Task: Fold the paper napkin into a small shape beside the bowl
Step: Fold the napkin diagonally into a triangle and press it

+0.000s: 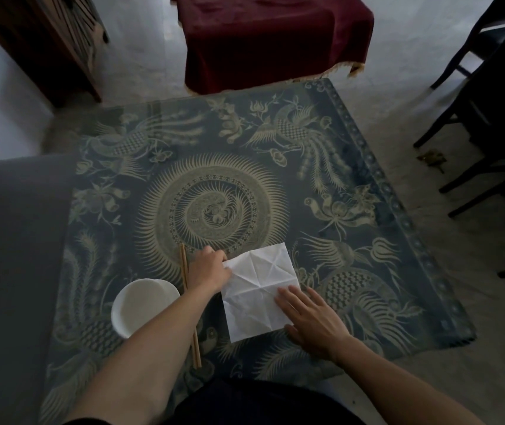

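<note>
Now napkin [260, 289] flat, nearly square.

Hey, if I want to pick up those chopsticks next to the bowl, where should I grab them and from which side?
Probably grip the chopsticks at their near end, coming from above with a pinch across the pair. They lie flat on the table, between the bowl and the napkin; the left forearm crosses their middle, and the left hand crowds the far end, so the near end is freest.

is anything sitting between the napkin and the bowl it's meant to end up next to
Yes: the chopsticks lie between the napkin and the bowl, and the left hand reaches across them to the napkin's left edge.
</note>
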A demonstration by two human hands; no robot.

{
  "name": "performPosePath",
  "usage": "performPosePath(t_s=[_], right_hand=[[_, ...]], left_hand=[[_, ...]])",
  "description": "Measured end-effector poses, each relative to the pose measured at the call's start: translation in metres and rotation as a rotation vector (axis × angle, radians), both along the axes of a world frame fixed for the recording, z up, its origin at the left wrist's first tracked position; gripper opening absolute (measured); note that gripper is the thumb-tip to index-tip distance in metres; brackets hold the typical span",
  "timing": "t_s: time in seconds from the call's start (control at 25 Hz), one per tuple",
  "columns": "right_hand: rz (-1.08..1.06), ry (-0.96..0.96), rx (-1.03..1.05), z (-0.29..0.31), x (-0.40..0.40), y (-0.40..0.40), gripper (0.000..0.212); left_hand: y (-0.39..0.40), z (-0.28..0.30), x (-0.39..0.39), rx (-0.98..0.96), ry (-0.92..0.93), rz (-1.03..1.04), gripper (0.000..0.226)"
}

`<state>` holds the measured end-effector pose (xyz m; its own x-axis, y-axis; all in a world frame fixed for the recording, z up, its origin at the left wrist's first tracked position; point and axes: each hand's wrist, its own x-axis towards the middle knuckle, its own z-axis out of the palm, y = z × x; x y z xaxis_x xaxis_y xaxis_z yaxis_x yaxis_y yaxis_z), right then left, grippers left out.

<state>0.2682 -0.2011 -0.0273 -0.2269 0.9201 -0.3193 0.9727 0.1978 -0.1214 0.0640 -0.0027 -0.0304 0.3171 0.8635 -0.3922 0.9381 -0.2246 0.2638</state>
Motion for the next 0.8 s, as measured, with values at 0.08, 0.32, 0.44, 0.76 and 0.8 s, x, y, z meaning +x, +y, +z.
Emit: performPosePath(t_s=[0.08, 0.32, 0.44, 0.76, 0.8], right_hand=[[-0.005, 0.013, 0.004, 0.0, -0.001, 0.0, 0.063], [-0.007, 0.03, -0.037, 0.002, -0.016, 0.011, 0.063], [0.023, 0.045, -0.043, 0.002, -0.026, 0.02, 0.064], [-0.04, 0.135, 0.058, 0.009, -0.023, 0.055, 0.054], [-0.108, 0.155, 0.086, 0.011, -0.019, 0.061, 0.052]], left_hand=[[0.001, 0.003, 0.001, -0.063, -0.059, 0.042, 0.015], [0.006, 0.021, 0.002, -0.044, -0.263, 0.12, 0.007], [0.004, 0.031, 0.004, 0.061, -0.347, 0.063, 0.007], [-0.019, 0.045, 0.002, 0.286, -0.385, -0.205, 0.004], [-0.023, 0.046, 0.002, 0.313, -0.384, -0.232, 0.004]])
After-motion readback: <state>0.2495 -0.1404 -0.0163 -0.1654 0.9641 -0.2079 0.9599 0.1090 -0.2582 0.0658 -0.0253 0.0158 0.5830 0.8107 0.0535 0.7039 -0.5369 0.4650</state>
